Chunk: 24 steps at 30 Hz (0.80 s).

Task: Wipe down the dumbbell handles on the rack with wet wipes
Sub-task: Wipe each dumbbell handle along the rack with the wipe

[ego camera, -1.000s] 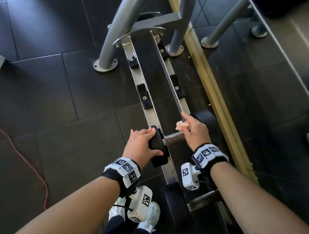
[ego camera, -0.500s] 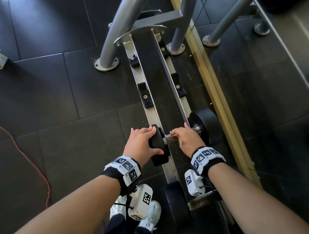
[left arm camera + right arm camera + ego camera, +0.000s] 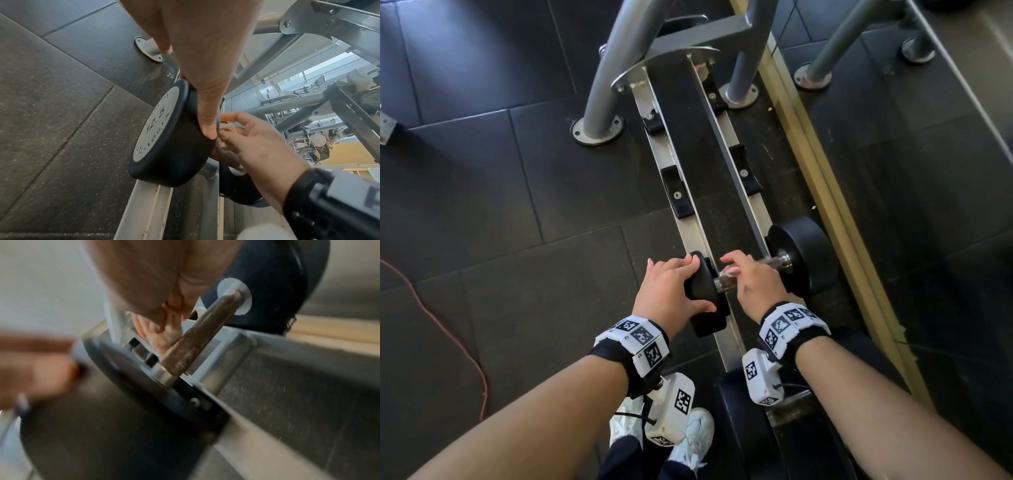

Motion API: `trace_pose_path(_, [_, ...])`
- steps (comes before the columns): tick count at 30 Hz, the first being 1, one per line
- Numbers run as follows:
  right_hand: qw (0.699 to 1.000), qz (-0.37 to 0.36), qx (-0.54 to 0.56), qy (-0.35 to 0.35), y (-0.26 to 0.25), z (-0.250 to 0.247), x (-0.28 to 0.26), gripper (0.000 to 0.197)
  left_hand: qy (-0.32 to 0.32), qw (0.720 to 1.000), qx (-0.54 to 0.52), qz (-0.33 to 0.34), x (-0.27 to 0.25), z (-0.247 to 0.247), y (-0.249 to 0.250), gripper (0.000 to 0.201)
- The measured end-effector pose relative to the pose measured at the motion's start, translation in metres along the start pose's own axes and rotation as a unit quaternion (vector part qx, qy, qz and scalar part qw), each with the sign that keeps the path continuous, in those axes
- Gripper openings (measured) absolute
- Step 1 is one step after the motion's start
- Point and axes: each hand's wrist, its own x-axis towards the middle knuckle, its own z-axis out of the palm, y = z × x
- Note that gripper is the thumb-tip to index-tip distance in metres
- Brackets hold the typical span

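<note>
A dumbbell (image 3: 756, 277) lies crosswise on the two metal rails of the low rack (image 3: 690, 219), its near weight head (image 3: 705, 294) on the left rail and its far weight head (image 3: 803, 253) beyond the right rail. The left hand (image 3: 671, 291) grasps the near weight head, fingers curled over its top and thumb along its side; the left wrist view shows the thumb pressed to the black rim beside a grey face plate marked 12.5. The right hand (image 3: 751, 279) sits on the dumbbell handle (image 3: 195, 337) with fingers bent down over the bar, and a small pale bit of wet wipe (image 3: 227, 129) shows under those fingers near the near head. The right wrist view is blurred, yet the rough brown handle shows between its two shiny collars, with fingertips touching it. A red cable (image 3: 448, 329) runs across the dark rubber floor (image 3: 517, 222) to the left, and white shoes (image 3: 695, 442) stand beneath the left forearm.
</note>
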Motion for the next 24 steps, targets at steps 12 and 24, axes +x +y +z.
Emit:
trace_pose_path(12, [0.999, 0.012, -0.034, -0.003, 0.002, 0.008, -0.005, 0.013, 0.006, 1.000, -0.001, 0.003, -0.001, 0.001, -0.002, 0.091])
trace_pose_path(24, [0.804, 0.328, 0.374, 0.328, 0.018, 0.018, -0.061, 0.020, -0.001, 1.000, 0.000, -0.001, -0.001, -0.003, 0.001, 0.091])
